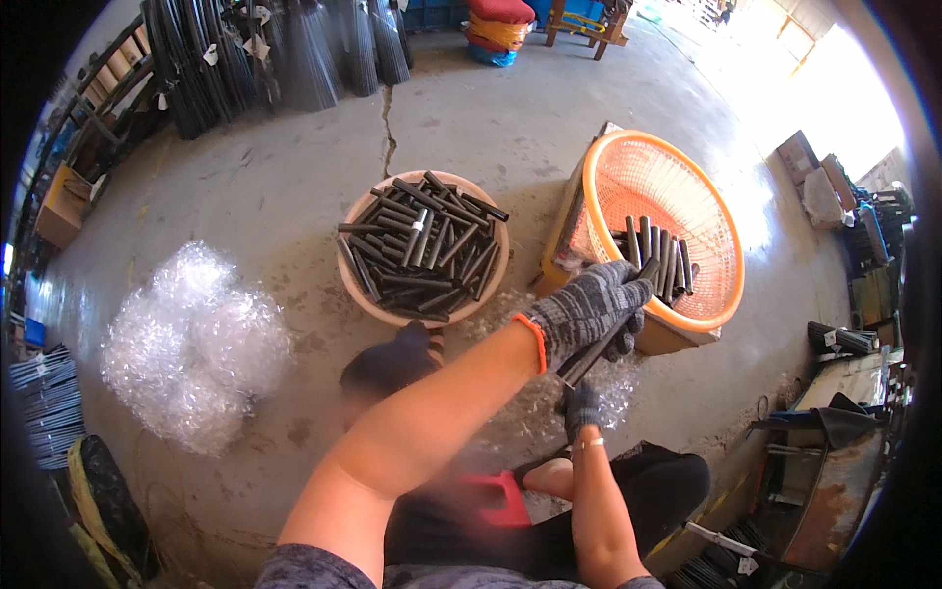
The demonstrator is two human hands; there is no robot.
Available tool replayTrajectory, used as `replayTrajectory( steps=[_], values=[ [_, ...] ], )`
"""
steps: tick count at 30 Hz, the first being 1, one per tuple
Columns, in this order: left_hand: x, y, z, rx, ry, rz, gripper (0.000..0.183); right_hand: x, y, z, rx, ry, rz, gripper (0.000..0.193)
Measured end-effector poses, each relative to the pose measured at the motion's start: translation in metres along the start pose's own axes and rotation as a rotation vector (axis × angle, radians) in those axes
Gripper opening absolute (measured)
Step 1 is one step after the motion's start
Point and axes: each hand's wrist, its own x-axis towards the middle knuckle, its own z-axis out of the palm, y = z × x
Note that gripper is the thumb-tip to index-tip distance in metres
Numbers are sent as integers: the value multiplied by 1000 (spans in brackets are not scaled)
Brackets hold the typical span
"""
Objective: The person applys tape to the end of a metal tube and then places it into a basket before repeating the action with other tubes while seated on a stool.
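In a grey knitted glove with an orange cuff, my left hand (596, 309) reaches across to the near rim of the orange plastic basket (672, 152). Its fingers are wrapped around a dark tube (586, 361), which slants down toward me. Several black tubes (659, 245) stand leaning inside the basket, close to that hand. My right hand (582, 410), also gloved, is lower down, just below the held tube's end and beside clear plastic scraps (613, 393). Its fingers are partly hidden, so I cannot make out whether it grips anything.
A round pinkish basin (355, 285) heaped with short black tubes sits left of the basket. A large pile of clear plastic shreds (191, 348) lies at left. Bundles of long black rods (324, 49) stand at the back. A cluttered metal bench (834, 471) is at right.
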Motion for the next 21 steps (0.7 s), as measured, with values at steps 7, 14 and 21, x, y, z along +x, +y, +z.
replayTrajectory(
  steps=[7,14,21],
  values=[
    [-1,-6,-7,62,12,-55,22,-19,-165,-151,1363,16,-365,55],
    [14,-22,-7,245,36,89,27,-6,-186,-172,1034,-159,-603,57],
    [4,-10,1,89,-41,-58,23,-21,-44,-7,-65,-206,30,53]
  ],
)
